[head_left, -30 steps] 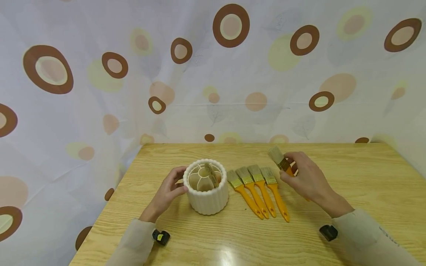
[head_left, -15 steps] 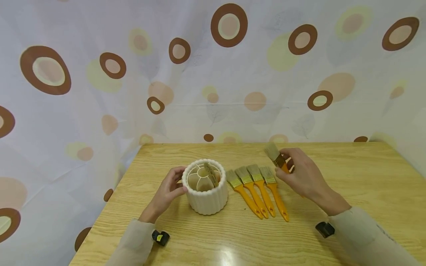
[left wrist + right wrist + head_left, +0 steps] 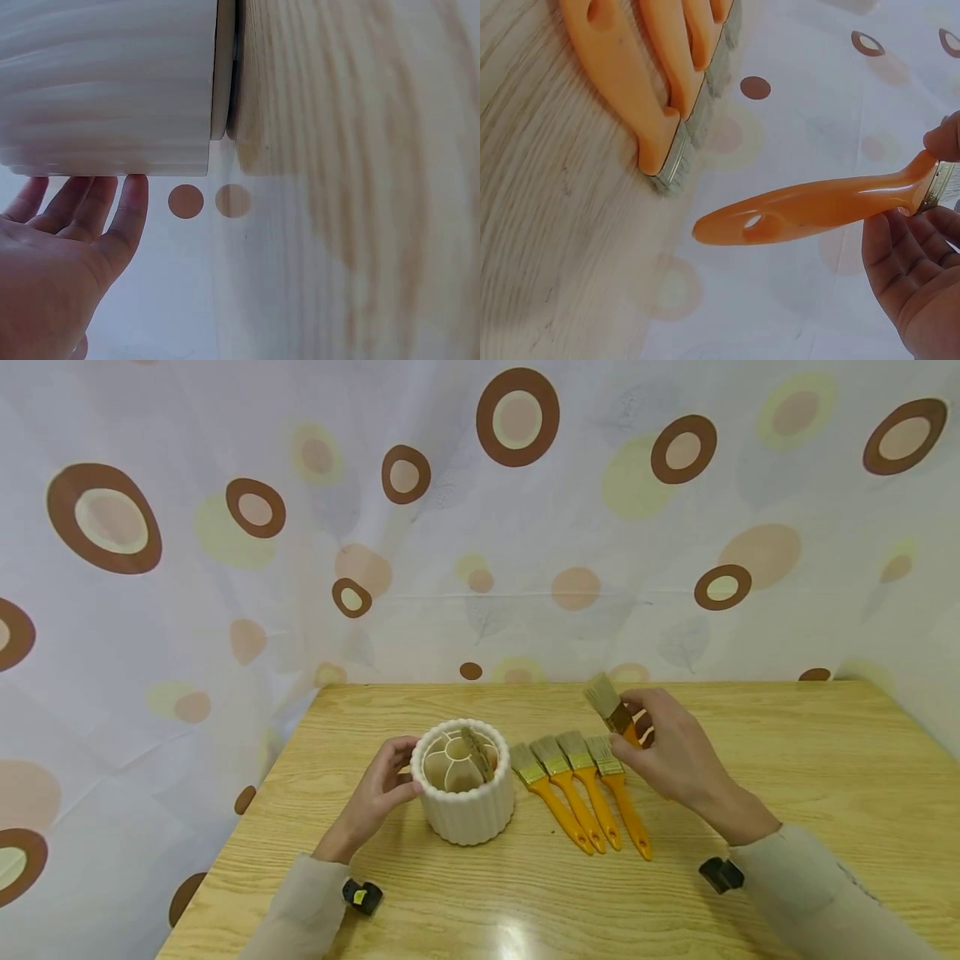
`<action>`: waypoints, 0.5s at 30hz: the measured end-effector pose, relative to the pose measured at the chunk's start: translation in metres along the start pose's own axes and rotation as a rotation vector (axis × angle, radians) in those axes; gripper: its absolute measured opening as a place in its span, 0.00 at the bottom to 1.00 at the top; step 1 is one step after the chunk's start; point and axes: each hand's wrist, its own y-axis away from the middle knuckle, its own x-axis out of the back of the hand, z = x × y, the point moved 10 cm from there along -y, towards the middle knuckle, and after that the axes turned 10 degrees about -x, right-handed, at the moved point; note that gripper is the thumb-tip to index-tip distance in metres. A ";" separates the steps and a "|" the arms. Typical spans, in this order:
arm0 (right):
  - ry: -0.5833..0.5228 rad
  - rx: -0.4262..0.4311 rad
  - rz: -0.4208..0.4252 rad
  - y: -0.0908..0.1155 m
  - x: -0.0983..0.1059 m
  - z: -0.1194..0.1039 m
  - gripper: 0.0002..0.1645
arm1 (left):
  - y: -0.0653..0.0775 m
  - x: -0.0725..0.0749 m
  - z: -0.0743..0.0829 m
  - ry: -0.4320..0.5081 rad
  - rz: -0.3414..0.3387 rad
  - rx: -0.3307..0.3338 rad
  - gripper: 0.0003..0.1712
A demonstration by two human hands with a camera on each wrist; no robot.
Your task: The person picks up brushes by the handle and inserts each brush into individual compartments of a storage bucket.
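A white ribbed round holder (image 3: 468,818) with a beaded rim and petal-shaped dividers inside stands on the table. One paintbrush (image 3: 477,755) is in its right side, bristles up, its handle mostly hidden. My left hand (image 3: 380,785) is at the holder's left side, with its fingertips (image 3: 135,187) touching the ribbed wall. To the right, my right hand (image 3: 675,752) pinches a paintbrush (image 3: 817,202) near its metal band. This brush is tilted above the table, its bristles up and to the left, its orange handle pointing down in the head view.
Several orange-handled paintbrushes (image 3: 564,814) lie fanned side by side between the holder and my right hand, bristles toward the back. A patterned curtain (image 3: 420,635) hangs behind the wooden table (image 3: 450,902) and at its left.
My right hand has moved left and slightly farther back with the paintbrush. The left hand and the holder have stayed in place.
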 end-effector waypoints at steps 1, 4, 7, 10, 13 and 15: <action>-0.002 0.002 0.002 0.000 0.000 -0.001 0.27 | 0.000 0.000 0.000 0.000 0.000 0.000 0.30; -0.013 0.004 0.006 0.000 0.001 -0.005 0.27 | 0.000 0.000 -0.001 -0.003 -0.003 0.002 0.29; -0.031 0.006 0.004 0.001 0.001 -0.009 0.28 | 0.000 0.001 -0.001 -0.008 -0.003 0.005 0.29; -0.043 0.011 0.011 0.001 0.002 -0.013 0.27 | 0.001 0.001 -0.002 -0.010 -0.002 0.009 0.29; -0.055 0.019 0.021 0.001 0.004 -0.018 0.28 | 0.001 0.001 -0.002 -0.006 0.001 0.008 0.29; -0.063 0.028 0.024 0.002 0.004 -0.022 0.28 | 0.001 0.001 -0.002 -0.002 0.002 0.007 0.29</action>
